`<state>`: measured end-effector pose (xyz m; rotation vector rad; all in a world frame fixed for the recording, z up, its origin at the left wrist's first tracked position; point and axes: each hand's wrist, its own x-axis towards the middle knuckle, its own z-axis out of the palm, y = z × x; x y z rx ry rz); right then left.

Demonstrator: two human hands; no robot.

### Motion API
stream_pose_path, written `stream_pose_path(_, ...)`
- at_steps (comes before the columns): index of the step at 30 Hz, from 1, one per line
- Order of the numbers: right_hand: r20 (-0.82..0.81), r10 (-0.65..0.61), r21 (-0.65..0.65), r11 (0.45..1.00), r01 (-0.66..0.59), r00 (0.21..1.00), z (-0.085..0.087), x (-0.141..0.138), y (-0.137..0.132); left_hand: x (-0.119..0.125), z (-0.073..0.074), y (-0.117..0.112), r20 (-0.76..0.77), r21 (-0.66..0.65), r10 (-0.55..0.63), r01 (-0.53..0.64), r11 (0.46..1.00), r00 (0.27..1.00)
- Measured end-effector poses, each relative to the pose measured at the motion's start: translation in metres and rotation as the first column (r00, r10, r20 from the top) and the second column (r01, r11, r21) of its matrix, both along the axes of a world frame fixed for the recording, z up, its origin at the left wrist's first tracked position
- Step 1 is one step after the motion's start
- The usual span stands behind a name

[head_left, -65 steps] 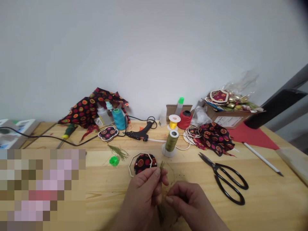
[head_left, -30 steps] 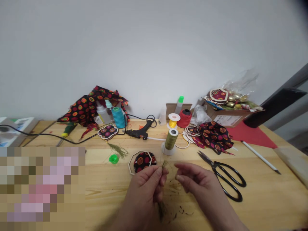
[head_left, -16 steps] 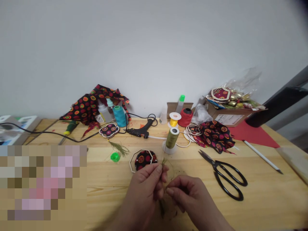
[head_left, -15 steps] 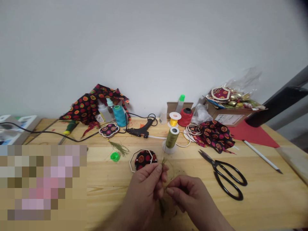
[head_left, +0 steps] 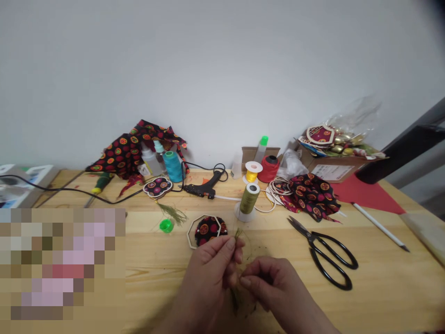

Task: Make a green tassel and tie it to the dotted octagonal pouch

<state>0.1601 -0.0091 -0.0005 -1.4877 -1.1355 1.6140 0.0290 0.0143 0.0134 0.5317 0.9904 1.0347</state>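
My left hand (head_left: 212, 266) is closed in a pinch around a small bundle of olive-green thread (head_left: 238, 233), a tassel whose lower strands hang below the fingers. Close beside it on the right, my right hand (head_left: 273, 280) pinches with thumb and forefinger; a fine thread seems to run there, too thin to make out surely. Just behind the hands stands a spool of olive thread (head_left: 248, 200) on a white base. A round patterned fabric piece (head_left: 207, 229) with an octagonal wooden frame (head_left: 190, 232) lies behind my left hand.
Black-handled scissors (head_left: 321, 253) lie to the right, with a white pencil (head_left: 378, 226) beyond. Along the back are a glue gun (head_left: 205, 188), a teal thread cone (head_left: 173, 167), a red thread cone (head_left: 269, 169) and a cardboard box (head_left: 328, 170). A green cap (head_left: 166, 226) sits left.
Both hands stay almost where they were, still pinching close together. The view has shifted very slightly; the things on the table have not moved.
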Motion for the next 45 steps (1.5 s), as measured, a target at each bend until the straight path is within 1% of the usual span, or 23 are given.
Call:
stream_pose_path(4, 0.031, 0.021, -0.015, 1.0, -0.02, 0.999, 0.0, 0.0, -0.001, 0.0, -0.001, 0.0, -0.001, 0.001, -0.001, 0.001, 1.0, 1.0)
stream_pose_path(7, 0.043, 0.03, -0.002, 1.0, -0.03, 0.999, -0.001, 0.0, -0.002, 0.0, -0.002, 0.0, 0.005, 0.004, 0.0, 0.0, 1.0, 1.0)
stream_pose_path(10, 0.024, 0.09, -0.018, 0.996, -0.089, 0.996, -0.002, 0.003, -0.003, 0.0, -0.002, 0.0, -0.006, 0.005, 0.0, 0.0, 1.0, 1.0)
stream_pose_path(11, 0.041, 0.092, 0.001, 0.996, -0.092, 0.995, -0.002, 0.005, -0.003, 0.0, -0.002, 0.001, -0.008, 0.005, 0.003, -0.003, 1.0, 1.0)
stream_pose_path(12, 0.079, 0.064, 0.047, 0.997, -0.068, 0.995, 0.0, 0.008, -0.002, 0.0, -0.002, 0.001, -0.008, 0.001, 0.003, -0.003, 1.0, 1.0)
stream_pose_path(13, 0.129, 0.004, 0.12, 0.993, -0.019, 0.992, 0.001, 0.011, -0.001, 0.0, -0.001, 0.001, -0.009, -0.002, 0.004, -0.004, 1.0, 1.0)
stream_pose_path(14, 0.173, -0.083, 0.21, 0.977, 0.046, 0.981, 0.003, 0.013, 0.0, 0.001, -0.001, 0.001, -0.012, -0.005, 0.003, -0.003, 1.0, 1.0)
stream_pose_path(15, 0.194, -0.168, 0.299, 0.949, 0.105, 0.966, 0.006, 0.016, 0.001, 0.001, 0.0, 0.0, -0.017, -0.011, -0.002, 0.002, 1.0, 1.0)
stream_pose_path(16, 0.185, -0.228, 0.371, 0.917, 0.147, 0.956, 0.008, 0.018, 0.003, 0.001, 0.0, 0.0, -0.024, -0.019, -0.009, 0.008, 1.0, 1.0)
stream_pose_path(17, 0.155, -0.253, 0.425, 0.89, 0.167, 0.955, 0.01, 0.02, 0.004, 0.002, 0.0, -0.001, -0.028, -0.025, -0.016, 0.015, 1.0, 0.999)
stream_pose_path(19, 0.091, -0.235, 0.505, 0.848, 0.159, 0.968, 0.013, 0.021, 0.007, 0.003, 0.001, -0.003, -0.032, -0.038, -0.032, 0.031, 0.999, 0.999)
stream_pose_path(22, 0.069, -0.197, 0.583, 0.803, 0.12, 0.978, 0.014, 0.019, 0.011, 0.005, -0.001, -0.006, -0.039, -0.032, -0.064, 0.062, 0.998, 0.997)
stream_pose_path(24, 0.083, -0.174, 0.615, 0.784, 0.087, 0.981, 0.013, 0.017, 0.013, 0.004, -0.003, -0.007, -0.05, -0.009, -0.092, 0.091, 0.996, 0.995)
stream_pose_path(26, 0.109, -0.157, 0.658, 0.752, 0.047, 0.982, 0.013, 0.015, 0.014, 0.003, -0.007, -0.008, -0.061, 0.021, -0.13, 0.132, 0.991, 0.99)
stream_pose_path(29, 0.157, -0.163, 0.704, 0.71, 0.005, 0.974, 0.014, 0.014, 0.016, 0.001, -0.011, -0.008, -0.094, 0.057, -0.169, 0.175, 0.983, 0.981)
stream_pose_path(30, 0.173, -0.165, 0.706, 0.709, -0.005, 0.971, 0.015, 0.014, 0.016, 0.0, -0.012, -0.008, -0.112, 0.068, -0.176, 0.184, 0.981, 0.978)
stream_pose_path(33, 0.239, -0.143, 0.68, 0.731, -0.061, 0.961, 0.018, 0.016, 0.018, 0.0, -0.011, -0.008, -0.173, 0.085, -0.205, 0.222, 0.971, 0.963)
stream_pose_path(37, 0.318, -0.067, 0.621, 0.768, -0.155, 0.946, 0.024, 0.02, 0.021, 0.001, -0.007, -0.007, -0.276, 0.087, -0.268, 0.301, 0.949, 0.923)
stream_pose_path(39, 0.345, -0.033, 0.582, 0.792, -0.186, 0.938, 0.027, 0.022, 0.023, 0.001, -0.006, -0.008, -0.317, 0.083, -0.28, 0.32, 0.944, 0.906)
stream_pose_path(42, 0.377, -0.021, 0.527, 0.827, -0.196, 0.926, 0.03, 0.023, 0.025, 0.0, -0.006, -0.008, -0.332, 0.083, -0.289, 0.333, 0.939, 0.898)
stream_pose_path(45, 0.364, -0.029, 0.504, 0.847, -0.171, 0.931, 0.031, 0.024, 0.027, 0.0, -0.008, -0.009, -0.284, 0.077, -0.293, 0.326, 0.942, 0.913)
